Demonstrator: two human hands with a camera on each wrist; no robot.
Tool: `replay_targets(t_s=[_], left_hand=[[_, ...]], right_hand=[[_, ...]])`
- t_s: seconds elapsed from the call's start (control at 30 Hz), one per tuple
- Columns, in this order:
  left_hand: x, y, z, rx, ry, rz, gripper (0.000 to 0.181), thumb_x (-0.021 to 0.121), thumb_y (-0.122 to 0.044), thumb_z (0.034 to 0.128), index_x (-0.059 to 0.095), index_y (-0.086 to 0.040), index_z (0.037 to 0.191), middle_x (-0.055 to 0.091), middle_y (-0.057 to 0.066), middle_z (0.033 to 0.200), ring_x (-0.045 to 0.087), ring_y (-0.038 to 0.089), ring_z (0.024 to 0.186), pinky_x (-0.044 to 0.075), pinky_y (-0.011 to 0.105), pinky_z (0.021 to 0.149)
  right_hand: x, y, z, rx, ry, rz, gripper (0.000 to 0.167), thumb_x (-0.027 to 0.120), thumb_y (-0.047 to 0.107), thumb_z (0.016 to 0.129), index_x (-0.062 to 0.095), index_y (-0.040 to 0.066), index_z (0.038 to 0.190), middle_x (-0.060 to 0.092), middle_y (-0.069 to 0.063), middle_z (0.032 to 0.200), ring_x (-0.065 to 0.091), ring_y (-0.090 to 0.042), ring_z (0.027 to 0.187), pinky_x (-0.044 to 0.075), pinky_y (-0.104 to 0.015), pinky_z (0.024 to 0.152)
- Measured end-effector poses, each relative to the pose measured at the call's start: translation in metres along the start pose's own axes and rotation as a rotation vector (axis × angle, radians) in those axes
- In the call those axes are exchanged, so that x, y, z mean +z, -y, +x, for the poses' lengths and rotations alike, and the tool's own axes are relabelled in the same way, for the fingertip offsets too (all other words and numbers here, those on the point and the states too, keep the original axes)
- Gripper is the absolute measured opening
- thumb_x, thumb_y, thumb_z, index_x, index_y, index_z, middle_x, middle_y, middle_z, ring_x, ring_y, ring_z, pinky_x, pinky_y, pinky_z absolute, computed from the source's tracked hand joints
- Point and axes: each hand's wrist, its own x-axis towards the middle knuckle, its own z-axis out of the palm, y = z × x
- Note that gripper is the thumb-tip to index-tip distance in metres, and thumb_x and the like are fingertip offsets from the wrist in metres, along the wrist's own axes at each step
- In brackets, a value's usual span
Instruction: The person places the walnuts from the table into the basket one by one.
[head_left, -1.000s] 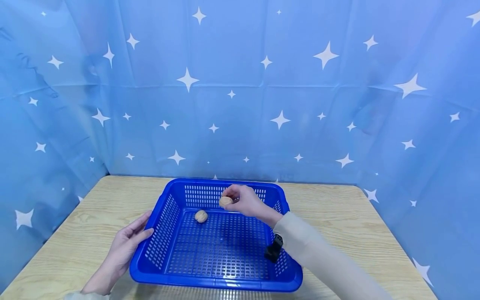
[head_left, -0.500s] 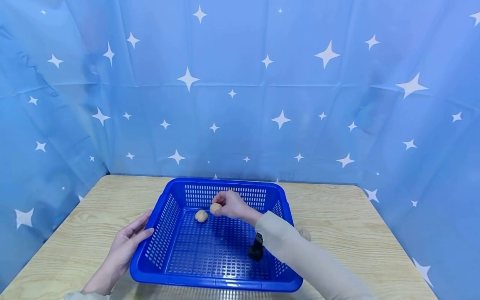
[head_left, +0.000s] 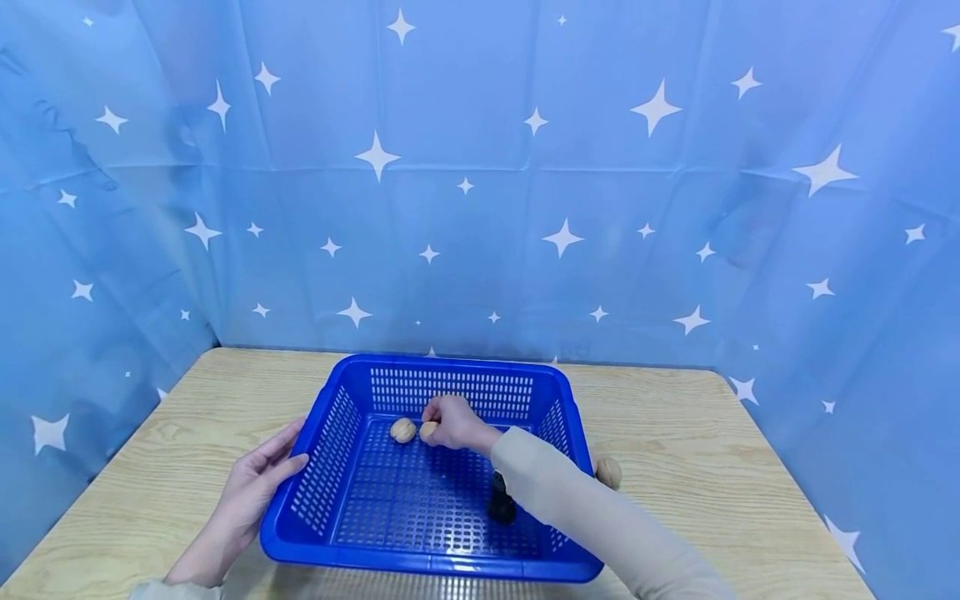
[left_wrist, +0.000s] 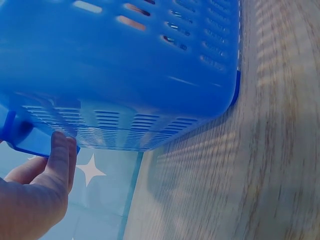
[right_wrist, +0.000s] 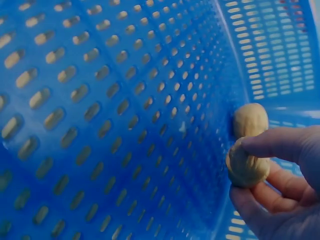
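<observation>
Inside the blue basket (head_left: 450,565), near its back left, my right hand (head_left: 459,423) pinches a walnut (head_left: 428,431) low over the floor. A second walnut (head_left: 402,430) lies just left of it. In the right wrist view the thumb and fingers of my right hand (right_wrist: 285,175) hold the walnut (right_wrist: 247,164), with the other walnut (right_wrist: 251,120) right beside it. My left hand (head_left: 243,500) grips the basket's left rim, thumb on top. From the left wrist view, my left hand (left_wrist: 42,192) is at the rim of the basket (left_wrist: 115,65).
Another walnut (head_left: 608,472) lies on the wooden table (head_left: 690,433) just outside the basket's right side, close to my right sleeve (head_left: 592,500). A blue curtain with white stars (head_left: 562,238) hangs behind the table and at both sides.
My right hand has moved left and down inside the basket with its walnut, close to the walnut lying there. The walnut outside on the right has come into view. My left hand has stayed put.
</observation>
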Motion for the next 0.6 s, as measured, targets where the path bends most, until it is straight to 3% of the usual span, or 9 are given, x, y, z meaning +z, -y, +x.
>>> replay_targets(t_s=[0.4,0.6], left_hand=[[0.001,-0.0007,-0.0005,0.004,-0.003,-0.011,0.063,0.058,-0.011,0.0926,0.026,0.002,0.145,0.055,-0.032,0.107,0.054,-0.01,0.1,0.049,0.017,0.08],[0.0001,0.0005,-0.0008,-0.001,-0.008,-0.007,0.064,0.059,-0.012,0.0924,0.025,0.001,0.145,0.055,-0.032,0.107,0.054,-0.009,0.099,0.049,0.017,0.08]], right_hand=[[0.0015,-0.0003,-0.0009,0.02,0.003,-0.032,0.019,0.07,-0.01,0.073,0.061,-0.003,0.088,0.061,-0.01,0.086,0.049,-0.012,0.071,0.044,-0.025,0.059],[-0.0016,-0.0013,0.0005,0.033,0.01,-0.044,0.022,0.073,-0.006,0.072,0.062,-0.002,0.091,0.062,-0.01,0.089,0.057,-0.017,0.08,0.049,-0.028,0.067]])
